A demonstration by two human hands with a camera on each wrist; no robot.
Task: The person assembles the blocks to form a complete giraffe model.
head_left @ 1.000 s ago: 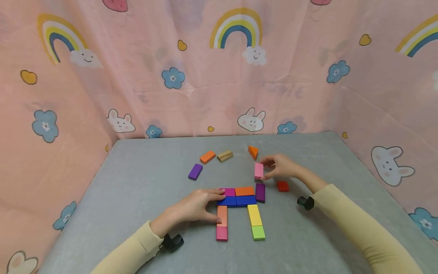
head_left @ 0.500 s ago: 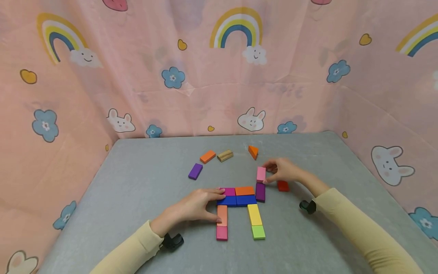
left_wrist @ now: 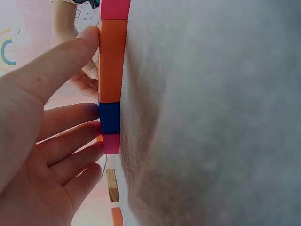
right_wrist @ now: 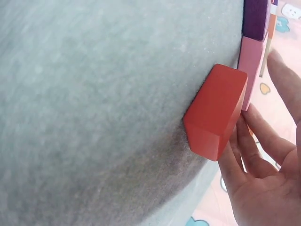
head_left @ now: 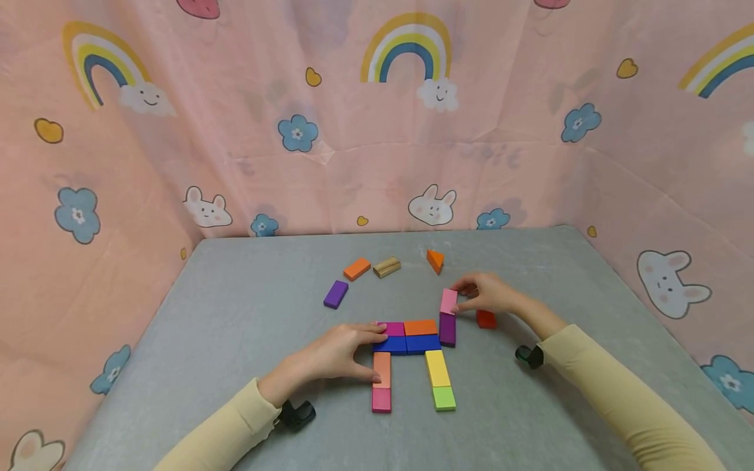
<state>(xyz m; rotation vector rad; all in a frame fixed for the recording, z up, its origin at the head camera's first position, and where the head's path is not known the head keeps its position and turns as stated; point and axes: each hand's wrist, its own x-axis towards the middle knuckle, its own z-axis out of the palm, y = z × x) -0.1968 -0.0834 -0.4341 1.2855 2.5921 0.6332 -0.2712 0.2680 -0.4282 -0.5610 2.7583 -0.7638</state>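
Observation:
In the head view my right hand (head_left: 489, 292) pinches a pink rectangular block (head_left: 449, 301) between thumb and index finger. The pink block's near end meets the far end of a dark purple block (head_left: 448, 330). My left hand (head_left: 330, 353) rests with relaxed fingers on the left side of the laid-out blocks. Its fingertips touch the magenta block (head_left: 393, 329) and a blue block (head_left: 391, 346), and its thumb lies at a light orange block (head_left: 382, 366). An orange block (head_left: 421, 328) and a second blue block (head_left: 423, 344) continue the rows rightward.
Below stand yellow (head_left: 438, 368), lime green (head_left: 444, 398) and deep pink (head_left: 381, 400) blocks. A red block (right_wrist: 214, 108) lies beside my right hand. Farther back are a violet block (head_left: 336, 294), an orange block (head_left: 357, 269), a wood-grain block (head_left: 387, 267) and an orange triangular block (head_left: 435, 261).
My right hand has brought the pink block nearer, from a gap above the dark purple block to end-to-end with it. The left hand has stayed in place.

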